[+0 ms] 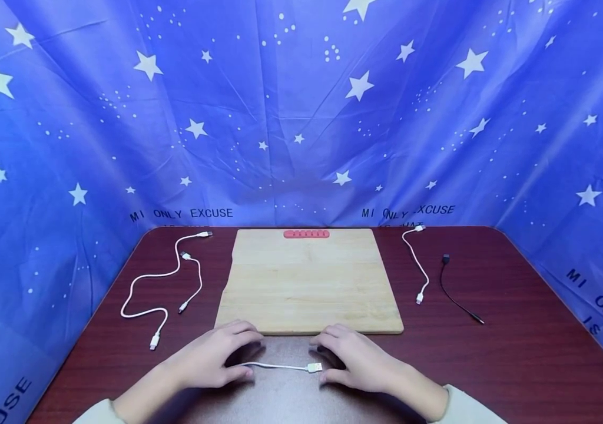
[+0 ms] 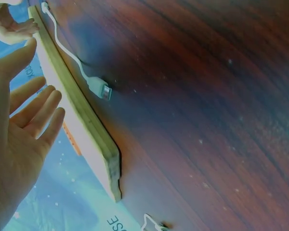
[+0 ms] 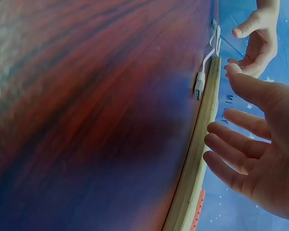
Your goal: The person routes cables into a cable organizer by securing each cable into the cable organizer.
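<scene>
A short white USB cable (image 1: 280, 367) lies on the table in front of the wooden board (image 1: 307, 282). Its USB plug (image 1: 314, 367) points toward my right hand (image 1: 360, 359). My left hand (image 1: 216, 356) hovers at the cable's other end, hiding part of it in the head view. Both hands have relaxed, spread fingers and hold nothing. Their fingertips are near the board's front edge. In the left wrist view the cable (image 2: 67, 50) runs beside the board's edge. The right wrist view has the cable's plug (image 3: 199, 86) close to the board, below the left hand (image 3: 260, 43).
A red strip with a row of slots (image 1: 306, 234) lies at the board's back edge. Left of the board are a long white cable (image 1: 145, 275) and a shorter white one (image 1: 200, 280). To the right lie a white cable (image 1: 416, 259) and a black cable (image 1: 452, 297). A blue star-printed curtain (image 1: 301, 106) surrounds the table.
</scene>
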